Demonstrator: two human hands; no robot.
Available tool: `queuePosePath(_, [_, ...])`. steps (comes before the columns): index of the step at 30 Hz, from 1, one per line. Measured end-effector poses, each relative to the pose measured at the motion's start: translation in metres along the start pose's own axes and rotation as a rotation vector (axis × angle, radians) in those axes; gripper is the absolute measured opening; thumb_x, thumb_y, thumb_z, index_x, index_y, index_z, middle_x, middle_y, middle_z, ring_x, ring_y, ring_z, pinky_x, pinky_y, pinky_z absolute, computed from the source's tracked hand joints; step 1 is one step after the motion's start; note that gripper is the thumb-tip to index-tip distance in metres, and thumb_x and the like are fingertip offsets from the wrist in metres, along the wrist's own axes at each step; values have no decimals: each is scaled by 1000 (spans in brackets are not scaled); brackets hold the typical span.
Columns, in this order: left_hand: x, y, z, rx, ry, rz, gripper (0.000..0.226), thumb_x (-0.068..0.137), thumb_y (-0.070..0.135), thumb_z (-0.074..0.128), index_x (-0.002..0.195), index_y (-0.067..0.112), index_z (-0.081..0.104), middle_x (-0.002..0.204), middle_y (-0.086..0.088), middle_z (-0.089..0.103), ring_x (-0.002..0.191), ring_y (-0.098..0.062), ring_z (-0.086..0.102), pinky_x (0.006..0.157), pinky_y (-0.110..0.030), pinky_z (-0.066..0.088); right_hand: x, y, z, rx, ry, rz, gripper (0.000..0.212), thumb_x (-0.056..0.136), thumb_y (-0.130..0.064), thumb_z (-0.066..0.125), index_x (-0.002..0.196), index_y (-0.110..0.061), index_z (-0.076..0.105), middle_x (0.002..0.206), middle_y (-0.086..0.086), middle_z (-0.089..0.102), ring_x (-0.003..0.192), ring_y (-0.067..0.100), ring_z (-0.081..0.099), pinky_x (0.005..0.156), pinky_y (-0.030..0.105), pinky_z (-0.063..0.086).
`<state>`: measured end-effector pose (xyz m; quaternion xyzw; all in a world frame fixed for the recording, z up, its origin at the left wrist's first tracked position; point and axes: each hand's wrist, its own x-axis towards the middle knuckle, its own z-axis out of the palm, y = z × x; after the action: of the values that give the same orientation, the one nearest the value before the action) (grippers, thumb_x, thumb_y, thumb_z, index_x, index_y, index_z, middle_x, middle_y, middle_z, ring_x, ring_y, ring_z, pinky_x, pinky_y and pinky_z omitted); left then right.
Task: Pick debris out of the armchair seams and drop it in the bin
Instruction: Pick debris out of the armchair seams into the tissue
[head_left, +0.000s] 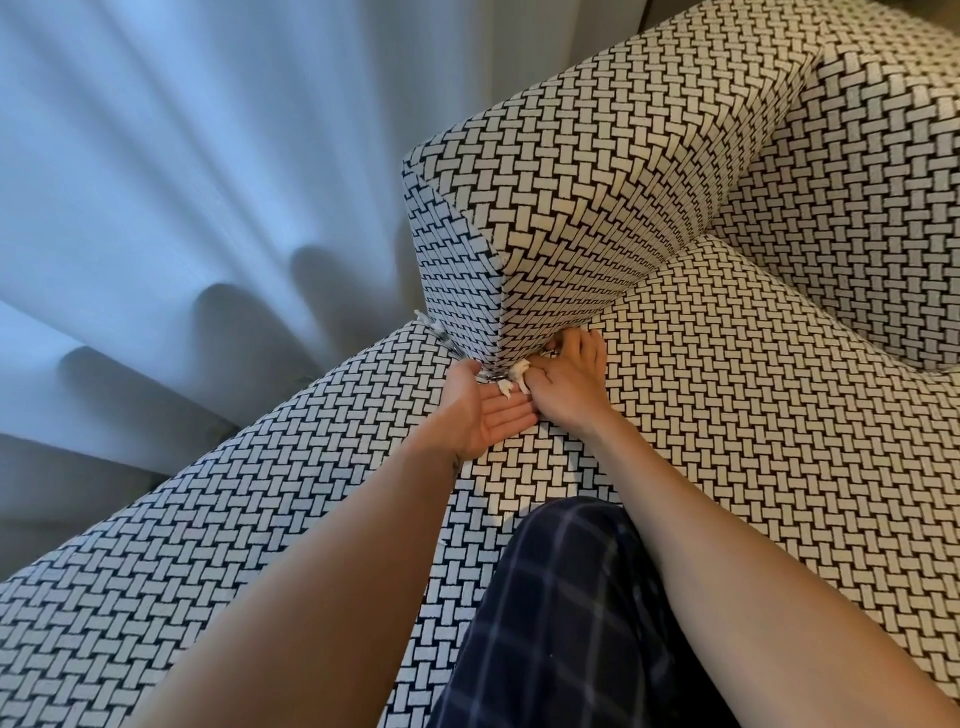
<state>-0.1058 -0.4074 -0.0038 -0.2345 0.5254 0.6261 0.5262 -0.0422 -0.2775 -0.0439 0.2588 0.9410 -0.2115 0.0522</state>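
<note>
The armchair (753, 395) is covered in a black-and-white woven pattern. Its armrest block (571, 197) meets the seat at a seam near the middle of the view. White paper scraps (511, 376) stick out of that seam at the armrest's front corner. My right hand (569, 382) pinches these scraps, its other fingers resting on the seat. My left hand (485, 410) lies palm up, flat and cupped just below the scraps, touching the armrest's base. More white scraps (434, 328) poke from the seam further left. No bin is in view.
A pale blue-white curtain (182, 182) hangs in folds at the left, close to the armchair's side. My leg in dark checked trousers (561, 623) rests against the seat's front at the bottom. The chair's backrest (883, 156) rises at the upper right.
</note>
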Motion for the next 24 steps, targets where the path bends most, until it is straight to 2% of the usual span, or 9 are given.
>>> queuePosePath(4, [1,0,0,4,10,-10,59,102,46,34,110,-5,63,99,-24,73,92,-35,72,76,-41,62,-6,-1,0,76,41,-12,39,103,-28,39,128,-30,69,150,11,34,147,23,11,122,38,-14])
queuePosePath(9, [2,-1,0,14,14,-3,60,102,46,34,102,-3,68,90,-22,74,84,-33,72,76,-41,62,-15,-2,0,202,120,-32,29,98,-27,53,115,-36,75,140,6,43,137,19,19,121,48,4])
queuePosePath(11, [0,-1,-1,19,3,-1,61,102,45,31,88,0,69,73,-17,72,67,-27,71,68,-37,63,-21,-5,-2,258,134,-46,25,96,-29,56,108,-40,75,138,5,43,135,18,20,120,52,8])
queuePosePath(13, [-2,-1,-1,21,-32,2,58,102,43,27,72,7,61,52,-7,58,43,-18,57,53,-30,59,-27,-8,-3,282,105,-40,21,95,-33,58,108,-41,73,143,5,40,135,12,15,121,54,7])
queuePosePath(14, [-4,-1,-1,18,-41,5,56,103,41,26,71,8,58,49,-5,54,39,-16,51,49,-27,56,-28,-9,-3,283,92,-37,21,95,-34,58,109,-41,72,146,5,39,136,11,14,121,54,6])
queuePosePath(16, [-6,-1,0,13,-23,15,53,103,38,28,78,6,62,54,-8,62,42,-18,60,51,-30,58,-30,-9,-4,309,96,-27,20,94,-37,58,108,-42,72,147,5,39,139,15,14,122,51,8])
queuePosePath(18, [-6,0,1,12,-21,29,53,104,37,29,87,3,66,66,-14,71,53,-23,70,57,-34,61,-30,-10,-4,371,121,4,18,95,-42,58,105,-41,72,144,3,41,140,22,19,118,41,13])
queuePosePath(20, [-7,-1,1,9,-30,36,53,104,36,29,92,1,67,71,-17,74,59,-25,73,59,-35,62,-30,-12,-3,434,136,43,20,95,-50,58,103,-39,73,140,2,44,138,24,23,111,34,15])
queuePosePath(24, [-5,-1,0,5,1,37,49,103,37,32,100,3,67,72,-15,74,61,-23,73,59,-35,61,-31,-19,-4,369,115,75,23,91,-59,60,105,-44,71,146,2,40,141,25,19,117,43,16])
